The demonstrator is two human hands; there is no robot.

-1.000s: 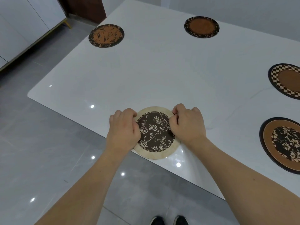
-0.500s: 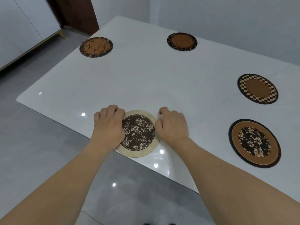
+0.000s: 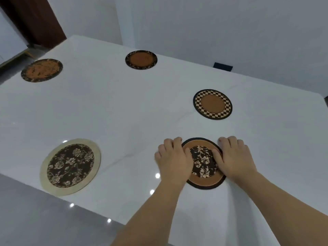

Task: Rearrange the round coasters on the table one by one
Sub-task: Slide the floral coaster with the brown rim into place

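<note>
The person's left hand [image 3: 173,159] and right hand [image 3: 234,157] lie on opposite sides of the brown floral coaster [image 3: 204,164], which rests flat on the white table [image 3: 124,112] near its front edge. The left grip covers the coaster's left rim, fingers curled with the fingertips pressed to the table beyond it. The right grip covers the right rim, with the thumb lying on the dark flowered centre. Both grips are pressed on the coaster from the sides; whether the fingers have hooked under its rim cannot be told.

4 other round coasters lie flat on the table, all well apart from each other. The cream-rimmed coaster [image 3: 70,166] with a dark rose pattern sits at the front left, close to the table's front edge. The checkered coaster [image 3: 212,104], with a plain brown centre, lies beyond the hands. The dark-rimmed brown coaster [image 3: 141,59] sits at the far side near the wall, and the mottled orange coaster [image 3: 42,70] lies at the far left corner.

No brand, label or writing can be read on any coaster or on the table. Small bright light spots reflect off the glossy table and the grey floor [image 3: 35,219] below its front edge.
</note>
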